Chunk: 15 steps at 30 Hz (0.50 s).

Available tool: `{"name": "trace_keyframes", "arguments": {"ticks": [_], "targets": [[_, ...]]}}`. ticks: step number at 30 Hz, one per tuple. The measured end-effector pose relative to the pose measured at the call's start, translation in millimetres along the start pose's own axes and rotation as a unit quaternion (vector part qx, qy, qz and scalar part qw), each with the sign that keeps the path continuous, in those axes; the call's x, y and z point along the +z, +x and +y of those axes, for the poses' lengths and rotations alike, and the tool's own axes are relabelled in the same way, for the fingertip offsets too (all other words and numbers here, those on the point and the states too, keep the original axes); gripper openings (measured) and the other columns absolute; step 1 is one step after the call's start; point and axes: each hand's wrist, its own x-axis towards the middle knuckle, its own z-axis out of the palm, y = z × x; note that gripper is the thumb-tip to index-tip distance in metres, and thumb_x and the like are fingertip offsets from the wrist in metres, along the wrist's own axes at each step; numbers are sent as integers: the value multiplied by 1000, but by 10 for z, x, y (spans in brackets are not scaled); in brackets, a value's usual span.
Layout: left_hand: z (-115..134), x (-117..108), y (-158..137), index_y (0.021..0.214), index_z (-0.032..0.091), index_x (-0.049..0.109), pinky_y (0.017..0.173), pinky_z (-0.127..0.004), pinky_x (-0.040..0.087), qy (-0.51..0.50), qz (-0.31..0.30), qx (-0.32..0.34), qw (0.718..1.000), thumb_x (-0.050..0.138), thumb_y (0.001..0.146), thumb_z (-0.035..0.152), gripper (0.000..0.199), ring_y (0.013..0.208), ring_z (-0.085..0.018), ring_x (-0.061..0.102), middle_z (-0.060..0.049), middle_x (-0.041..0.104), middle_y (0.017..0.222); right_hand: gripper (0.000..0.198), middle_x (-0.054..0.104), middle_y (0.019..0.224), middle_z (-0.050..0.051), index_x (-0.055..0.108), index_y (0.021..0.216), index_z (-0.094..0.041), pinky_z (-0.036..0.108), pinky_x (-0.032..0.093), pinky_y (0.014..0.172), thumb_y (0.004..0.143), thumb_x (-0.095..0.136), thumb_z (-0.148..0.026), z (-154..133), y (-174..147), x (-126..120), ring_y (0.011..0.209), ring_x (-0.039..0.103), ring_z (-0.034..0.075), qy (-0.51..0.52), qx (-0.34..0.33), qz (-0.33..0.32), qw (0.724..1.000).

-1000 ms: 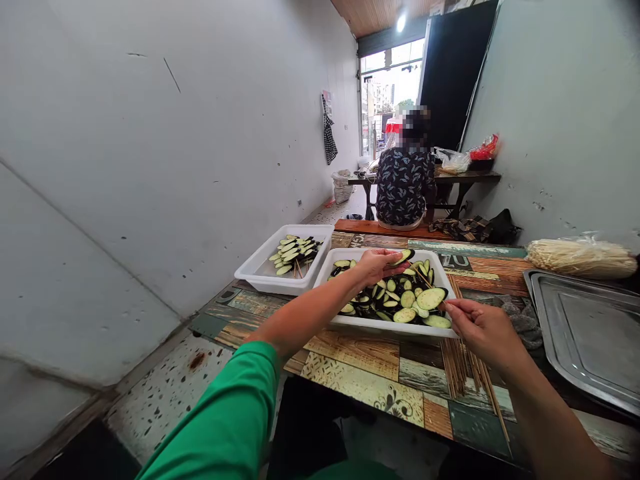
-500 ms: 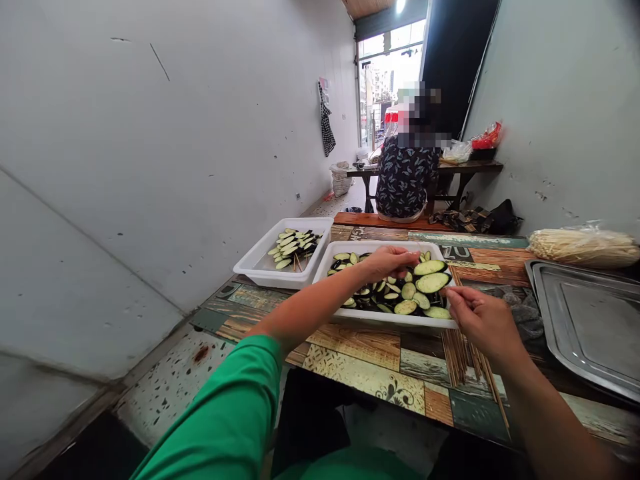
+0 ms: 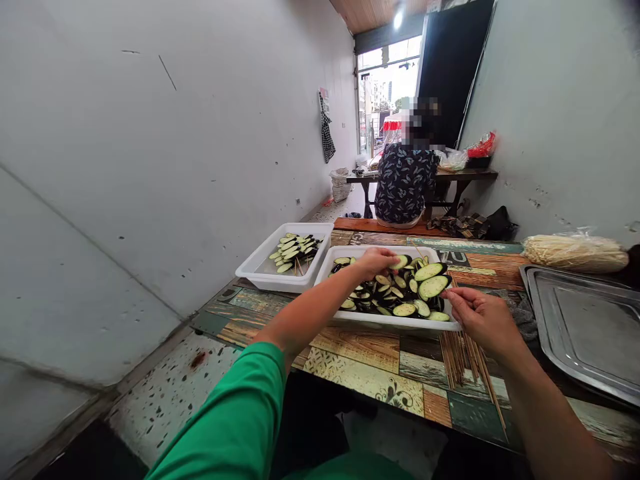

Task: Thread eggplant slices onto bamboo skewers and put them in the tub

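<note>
My left hand [image 3: 376,263] is closed at the fingertips on an eggplant slice [image 3: 401,262] above the white tub [image 3: 395,323]. My right hand [image 3: 477,313] pinches the lower end of a bamboo skewer at the tub's right rim; two threaded eggplant slices [image 3: 433,287] show just beyond the fingers. The thin skewer tip [image 3: 417,250] seems to poke up past them. Many loose eggplant slices [image 3: 404,309] with dark skin fill the tub. A bundle of bare bamboo skewers [image 3: 453,360] lies on the table below my right hand.
A second white tub [image 3: 260,273] at left holds skewered eggplant slices [image 3: 295,250]. Metal trays [image 3: 585,327], a grey cloth [image 3: 523,315] and a bag of enoki-like mushrooms [image 3: 575,252] lie at right. A seated person [image 3: 406,183] faces away beyond the table.
My left hand has drawn back slightly to the left and now has an eggplant slice in its fingertips. My right hand stays near the tub's right rim with the skewer.
</note>
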Motion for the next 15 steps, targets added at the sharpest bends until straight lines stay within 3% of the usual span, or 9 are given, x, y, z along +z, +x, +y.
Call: {"name": "trace_keyframes", "arguments": {"ticks": [2, 7, 15], "targets": [[70, -96, 24, 80, 14, 57, 44, -18, 32, -119, 11, -16, 993, 72, 75, 9, 16, 49, -7, 52, 1, 60, 66, 45, 60, 54, 3, 75, 82, -14, 26, 34, 44, 79, 55, -54, -8, 1, -25, 46, 49, 14, -23, -17, -18, 999], [148, -159, 22, 78, 12, 59, 42, -15, 35, -233, -8, -49, 971, 71, 78, 6, 13, 51, -6, 51, -2, 60, 66, 44, 62, 54, 3, 76, 78, -16, 26, 36, 46, 80, 53, -53, -55, -10, -54, 48, 52, 16, -51, -42, -60, 996], [125, -98, 33, 77, 8, 61, 45, -13, 39, -289, -4, -40, 956, 65, 82, 2, 9, 53, -5, 51, -5, 61, 70, 41, 65, 56, 4, 77, 81, -17, 27, 37, 47, 82, 52, -49, -28, -19, -58, 51, 55, 17, -73, -42, -70, 994]]}}
